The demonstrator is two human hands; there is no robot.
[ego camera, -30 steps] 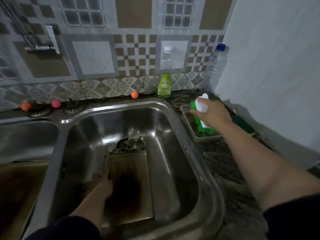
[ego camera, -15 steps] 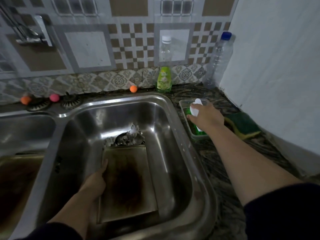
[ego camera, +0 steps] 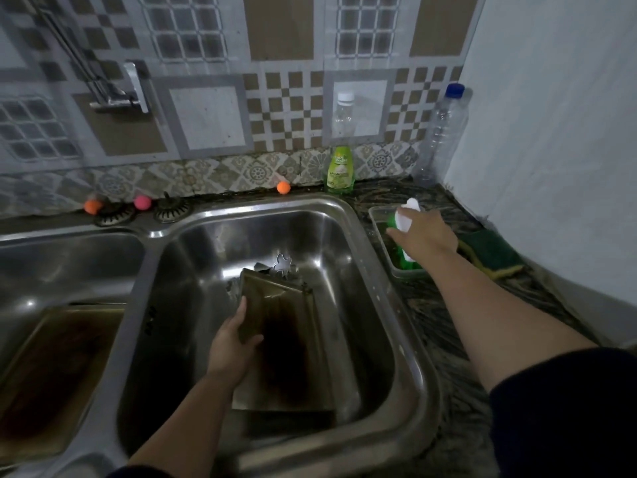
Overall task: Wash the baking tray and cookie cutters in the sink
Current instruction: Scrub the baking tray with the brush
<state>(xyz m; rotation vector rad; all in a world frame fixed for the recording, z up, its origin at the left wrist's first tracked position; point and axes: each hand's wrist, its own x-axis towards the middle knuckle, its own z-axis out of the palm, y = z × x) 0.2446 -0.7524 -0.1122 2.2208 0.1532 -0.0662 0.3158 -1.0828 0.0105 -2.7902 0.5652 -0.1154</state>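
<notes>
Left hand was recorded inside the right-hand sink basin, its fingers and thumb curled round the left edge of the baking tray, which was held tilted with its far end raised off the basin floor. Right hand was recorded outside that basin, on its right, wrapped round the white handle of a green-bristled scrubbing brush held over a clear plastic tub standing on the counter just beside the basin rim. Cookie cutters, metal, were listed in a small heap at the far end of the basin floor, just beyond the tray's raised end; one lobed cutter was uppermost. A green-and-yellow sponge was noted on the counter beyond the tub, farther from the basin. A green dish-soap bottle was noted behind the basin's far right corner, against the tiled wall, and a clear bottle with a blue cap farther right in the wall corner. A second stained tray was noted in the bowl left of the basin.
</notes>
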